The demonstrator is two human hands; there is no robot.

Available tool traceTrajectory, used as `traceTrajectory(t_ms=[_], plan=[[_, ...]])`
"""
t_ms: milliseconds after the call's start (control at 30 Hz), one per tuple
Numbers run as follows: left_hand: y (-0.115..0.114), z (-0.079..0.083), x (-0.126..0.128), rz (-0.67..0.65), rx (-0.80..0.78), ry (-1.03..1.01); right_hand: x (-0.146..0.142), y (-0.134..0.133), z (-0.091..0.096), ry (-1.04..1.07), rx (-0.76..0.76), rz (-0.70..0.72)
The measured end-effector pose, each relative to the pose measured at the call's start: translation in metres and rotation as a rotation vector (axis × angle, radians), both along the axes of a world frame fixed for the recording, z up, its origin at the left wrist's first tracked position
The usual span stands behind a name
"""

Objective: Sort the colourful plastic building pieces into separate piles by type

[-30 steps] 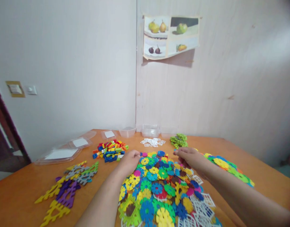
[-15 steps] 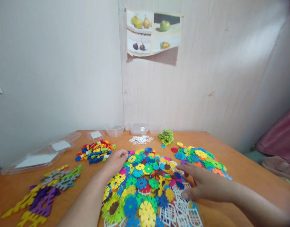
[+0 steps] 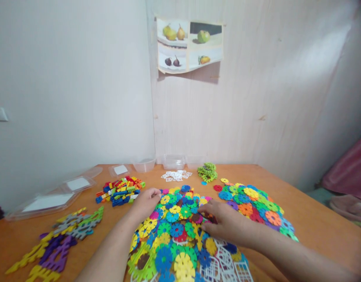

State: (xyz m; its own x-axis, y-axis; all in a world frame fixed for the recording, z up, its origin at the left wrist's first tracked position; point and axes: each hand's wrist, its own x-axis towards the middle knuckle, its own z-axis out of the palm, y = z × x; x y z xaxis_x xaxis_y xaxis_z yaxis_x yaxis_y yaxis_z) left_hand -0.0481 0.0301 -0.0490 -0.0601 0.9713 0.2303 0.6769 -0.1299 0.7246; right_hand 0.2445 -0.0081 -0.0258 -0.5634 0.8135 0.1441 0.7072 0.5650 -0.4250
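Note:
A big mixed heap of flower-shaped plastic discs in several colours lies in front of me. My left hand rests at the heap's far left edge, its fingers curled together. Whatever those fingers hold, if anything, is hidden. Over the right part of the heap reaches my right hand, its thumb and fingers apart and pointing left, close to the discs. Below it, white lattice pieces stick out of the heap. Green-framed pieces lie at its near left.
A second disc pile lies at right. Building bricks and comb-shaped pieces are at left. White small pieces, a green cluster, clear tubs and lids stand or lie farther back and left.
My right hand has moved left, from the heap's right edge to over its discs. My left hand stays about where it was. The view has tilted slightly.

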Motion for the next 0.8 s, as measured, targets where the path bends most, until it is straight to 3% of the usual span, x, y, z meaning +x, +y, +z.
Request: traceTrajectory(t_ms=[233, 467, 600, 800], plan=[[-0.009, 0.012, 0.016, -0.127, 0.031, -0.082, -0.005, -0.005, 0.005, 0.088, 0.108, -0.036], [-0.034, 0.026, 0.045, -0.261, 0.094, 0.013, -0.002, -0.030, 0.013, -0.089, 0.077, 0.125], [-0.039, 0.026, 0.054, -0.343, 0.074, 0.043, -0.005, -0.029, 0.010, -0.095, 0.068, 0.122], [-0.043, 0.028, 0.058, -0.344, 0.081, 0.041, -0.001, -0.016, -0.003, 0.014, 0.003, 0.059]])
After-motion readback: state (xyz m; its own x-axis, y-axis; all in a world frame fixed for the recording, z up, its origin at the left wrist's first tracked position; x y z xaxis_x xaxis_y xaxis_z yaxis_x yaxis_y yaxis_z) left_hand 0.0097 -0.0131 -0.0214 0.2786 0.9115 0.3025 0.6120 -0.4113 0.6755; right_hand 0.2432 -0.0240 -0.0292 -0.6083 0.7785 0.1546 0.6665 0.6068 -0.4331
